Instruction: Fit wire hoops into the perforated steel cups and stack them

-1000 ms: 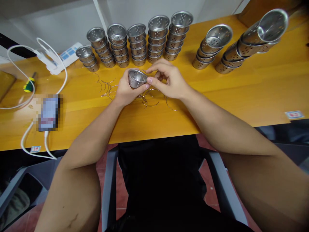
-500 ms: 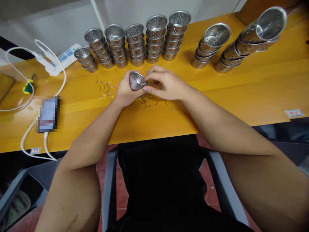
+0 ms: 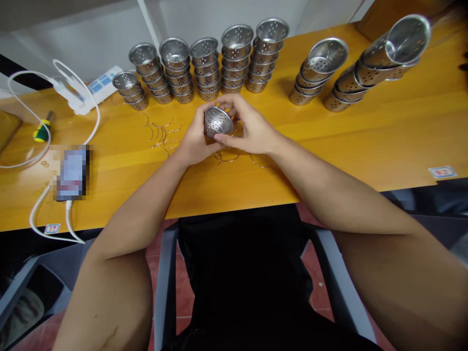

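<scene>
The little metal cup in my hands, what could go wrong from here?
Both the left hand and right hand grip the perforated cup by fingertips only, so it might slip. Below it, loose wire rings could get swept off the table. The leaning cup stack at far right looks likely to topple if bumped.

1. Yellow wooden table [image 3: 365, 141] runs across the whole view.
2. Stacks of perforated metal cups [image 3: 204, 68] stand in a row along its far edge; two more stacks [image 3: 351, 63] lean over at the right.
3. Loose wire rings [image 3: 163, 134] lie scattered on the wood.
4. White power strip [image 3: 97, 87] sits far left, its white cable [image 3: 22, 78] looping beside it.
5. A screwdriver [image 3: 41, 129] with a yellow-green handle lies near the left edge.
6. Phone [image 3: 71, 171] rests flat, plugged into a cable.
</scene>
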Demonstrator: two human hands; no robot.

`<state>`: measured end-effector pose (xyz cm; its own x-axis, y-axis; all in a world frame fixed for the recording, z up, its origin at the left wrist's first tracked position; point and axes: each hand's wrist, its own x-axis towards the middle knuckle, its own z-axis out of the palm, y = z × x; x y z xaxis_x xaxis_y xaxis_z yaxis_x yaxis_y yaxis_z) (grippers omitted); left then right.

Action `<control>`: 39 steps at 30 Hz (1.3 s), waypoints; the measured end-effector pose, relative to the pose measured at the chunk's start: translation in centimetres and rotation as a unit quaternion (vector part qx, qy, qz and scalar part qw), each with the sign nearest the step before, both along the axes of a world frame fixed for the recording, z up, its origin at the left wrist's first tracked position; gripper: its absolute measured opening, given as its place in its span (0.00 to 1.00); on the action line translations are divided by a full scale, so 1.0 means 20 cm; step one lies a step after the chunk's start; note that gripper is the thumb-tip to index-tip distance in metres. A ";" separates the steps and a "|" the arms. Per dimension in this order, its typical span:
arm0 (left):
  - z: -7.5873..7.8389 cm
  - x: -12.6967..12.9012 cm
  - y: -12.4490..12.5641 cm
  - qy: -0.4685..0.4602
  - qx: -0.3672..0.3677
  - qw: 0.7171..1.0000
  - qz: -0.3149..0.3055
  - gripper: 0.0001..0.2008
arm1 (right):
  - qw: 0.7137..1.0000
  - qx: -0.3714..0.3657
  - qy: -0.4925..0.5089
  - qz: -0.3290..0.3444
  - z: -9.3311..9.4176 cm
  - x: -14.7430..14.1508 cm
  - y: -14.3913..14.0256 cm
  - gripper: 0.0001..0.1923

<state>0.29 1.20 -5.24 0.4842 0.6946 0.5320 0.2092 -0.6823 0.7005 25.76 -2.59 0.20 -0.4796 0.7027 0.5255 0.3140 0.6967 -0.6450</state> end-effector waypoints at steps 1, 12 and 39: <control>-0.01 0.00 0.01 0.002 0.006 1.000 -0.018 0.62 | 1.000 0.000 -0.001 -0.002 0.00 0.00 0.00 0.52; -0.01 -0.01 0.00 -0.003 -0.028 0.999 -0.035 0.56 | 0.997 0.020 -0.067 -0.043 0.00 0.05 0.03 0.50; 0.01 -0.02 -0.05 0.026 -0.077 0.995 0.055 0.43 | 0.981 0.037 -0.058 -0.180 -0.14 0.43 0.26 0.35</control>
<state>-0.11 0.14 -4.99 0.4251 0.8163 0.3912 0.3157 -0.5387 0.7811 34.30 2.67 -2.61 -0.2664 0.7996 0.5382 0.6169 0.5705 -0.5422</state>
